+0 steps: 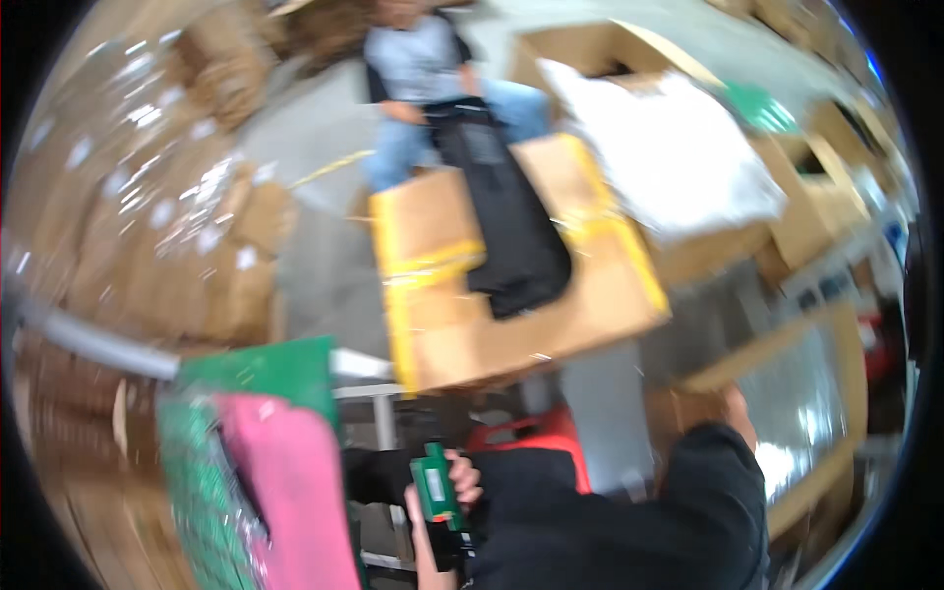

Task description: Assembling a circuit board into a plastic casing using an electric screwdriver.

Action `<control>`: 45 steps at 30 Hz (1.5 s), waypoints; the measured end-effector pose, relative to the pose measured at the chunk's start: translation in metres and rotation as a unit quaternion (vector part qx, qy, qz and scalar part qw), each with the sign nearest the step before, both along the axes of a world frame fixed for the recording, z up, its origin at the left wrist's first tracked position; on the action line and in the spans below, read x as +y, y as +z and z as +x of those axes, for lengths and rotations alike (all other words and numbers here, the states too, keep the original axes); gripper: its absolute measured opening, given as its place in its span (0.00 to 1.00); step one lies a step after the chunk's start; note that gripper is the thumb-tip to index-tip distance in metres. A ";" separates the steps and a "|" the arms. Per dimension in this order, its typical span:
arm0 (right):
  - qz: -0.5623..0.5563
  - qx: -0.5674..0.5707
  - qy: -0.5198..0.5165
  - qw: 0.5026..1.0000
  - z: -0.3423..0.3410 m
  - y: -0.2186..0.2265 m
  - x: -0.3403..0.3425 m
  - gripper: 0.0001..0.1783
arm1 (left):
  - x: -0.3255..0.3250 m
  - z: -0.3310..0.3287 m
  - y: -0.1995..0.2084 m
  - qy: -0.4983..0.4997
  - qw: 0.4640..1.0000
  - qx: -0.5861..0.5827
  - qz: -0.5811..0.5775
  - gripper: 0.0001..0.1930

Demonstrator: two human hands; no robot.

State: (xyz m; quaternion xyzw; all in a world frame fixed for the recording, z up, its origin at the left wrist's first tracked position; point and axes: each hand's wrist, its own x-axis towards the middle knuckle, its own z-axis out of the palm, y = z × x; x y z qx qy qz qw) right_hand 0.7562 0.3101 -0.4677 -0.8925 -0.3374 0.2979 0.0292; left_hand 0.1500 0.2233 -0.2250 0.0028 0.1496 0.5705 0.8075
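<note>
At the lower middle, my left hand [464, 476] is closed round a small green and black hand-held device [433, 484] with a pale label. Its exact kind is not clear. To the right, my right hand [739, 418] reaches out from a black sleeve to the near left side of an open carton [848, 364]. Blur and the sleeve hide most of its fingers. Clear, shiny plastic [801, 393] shows inside that carton. Left of my left hand lies a pink flat piece [290, 482], beside green material under clear plastic [192, 472].
Ahead, a seated person [413, 69] holds a long black fabric item [506, 211] on a yellow-taped carton [462, 349]. A white plastic bag [678, 147] lies over another carton at right. Plastic-wrapped brown stacks [147, 226] fill the left. A red stool [560, 433] stands below.
</note>
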 end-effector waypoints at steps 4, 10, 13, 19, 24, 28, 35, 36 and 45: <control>0.204 -0.039 0.222 0.953 -0.130 0.050 0.129 0.23 | -0.011 0.001 -0.002 0.041 0.990 0.110 -0.076 0.32; 0.494 -0.110 0.349 0.789 -0.230 0.197 0.120 0.20 | -0.049 0.001 0.014 0.125 0.974 0.157 -0.108 0.21; 0.585 -0.163 0.336 0.720 -0.215 0.231 0.077 0.19 | -0.061 -0.005 0.014 0.089 0.974 0.150 -0.142 0.22; 0.560 0.103 0.424 0.704 -0.295 0.248 0.123 0.20 | -0.039 0.001 0.066 -0.009 0.991 0.095 -0.094 0.19; 0.429 0.134 0.851 0.272 -0.495 0.424 0.051 0.25 | -0.072 -0.001 0.113 0.093 0.989 0.061 -0.099 0.18; 0.405 0.113 0.892 0.169 -0.520 0.425 0.043 0.29 | -0.084 -0.006 0.081 0.058 0.991 -0.037 0.112 0.26; 0.660 0.135 0.737 0.063 -0.614 0.530 0.052 0.27 | -0.110 0.002 0.143 0.260 0.956 0.123 0.059 0.22; 0.674 0.154 0.719 0.072 -0.625 0.559 0.045 0.33 | -0.112 0.003 0.139 0.273 0.951 0.130 0.063 0.21; 0.669 0.361 0.620 0.194 -0.729 0.739 -0.009 0.28 | -0.098 0.002 0.075 0.344 0.913 0.192 0.109 0.18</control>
